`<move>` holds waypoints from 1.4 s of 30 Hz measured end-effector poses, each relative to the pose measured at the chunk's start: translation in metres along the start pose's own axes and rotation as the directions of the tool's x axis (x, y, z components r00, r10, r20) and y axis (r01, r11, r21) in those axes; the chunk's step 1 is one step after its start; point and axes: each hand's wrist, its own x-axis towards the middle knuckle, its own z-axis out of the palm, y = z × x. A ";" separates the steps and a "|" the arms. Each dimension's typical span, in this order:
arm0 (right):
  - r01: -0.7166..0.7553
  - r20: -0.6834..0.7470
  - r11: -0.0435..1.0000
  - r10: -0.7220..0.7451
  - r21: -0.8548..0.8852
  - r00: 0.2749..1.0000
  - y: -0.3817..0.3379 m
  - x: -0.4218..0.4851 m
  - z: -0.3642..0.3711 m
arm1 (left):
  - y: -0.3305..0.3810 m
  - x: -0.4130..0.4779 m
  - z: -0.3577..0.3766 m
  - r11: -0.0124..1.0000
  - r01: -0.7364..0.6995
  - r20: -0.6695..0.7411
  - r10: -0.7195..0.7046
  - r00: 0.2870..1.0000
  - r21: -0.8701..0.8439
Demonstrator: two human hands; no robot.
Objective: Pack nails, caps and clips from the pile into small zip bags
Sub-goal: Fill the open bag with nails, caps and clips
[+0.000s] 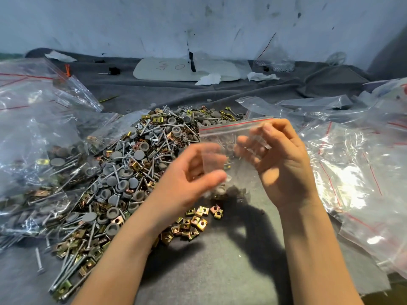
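A small zip bag (pixel 233 134) with a red strip along its mouth is held upright above the grey cloth (pixel 220 271), just in front of the pile (pixel 132 161) and between the two hands. The bag's right side is pinched by the curled fingers and thumb of the right hand (pixel 282 161). Its lower left part is grasped by the left hand (pixel 191 175), whose fingers are curled behind the film and whose thumb lies across the front; the exact contact is blurred. A grey cap and some small dark pieces are seen at the bottom of the bag, though they cannot be told apart clearly. The pile is made up of mixed silver nails, round grey caps and brass-coloured square clips. A loose group of clips (pixel 193 223) is spread on the cloth below the left wrist. Large clear bags (pixel 33 128) with red strips are heaped to the left, partly over the pile, and more clear bags (pixel 356 164) are heaped to the right. A pale board (pixel 171 71) lies at the back, near the marked wall (pixel 198 23).
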 end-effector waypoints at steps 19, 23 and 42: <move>-0.193 -0.029 0.970 0.199 0.149 0.980 -0.002 0.003 0.000 | 0.003 -0.001 0.014 0.979 0.081 -0.087 -0.099 0.991 -0.187; -0.319 0.079 0.910 0.350 -0.265 0.933 0.005 -0.001 0.000 | 0.002 0.001 0.011 0.900 0.086 -0.147 -0.163 0.976 -0.427; -0.331 0.026 0.876 0.363 -0.351 0.932 0.019 0.000 0.015 | 0.010 0.003 -0.007 0.813 0.152 -0.128 -0.267 0.955 -0.562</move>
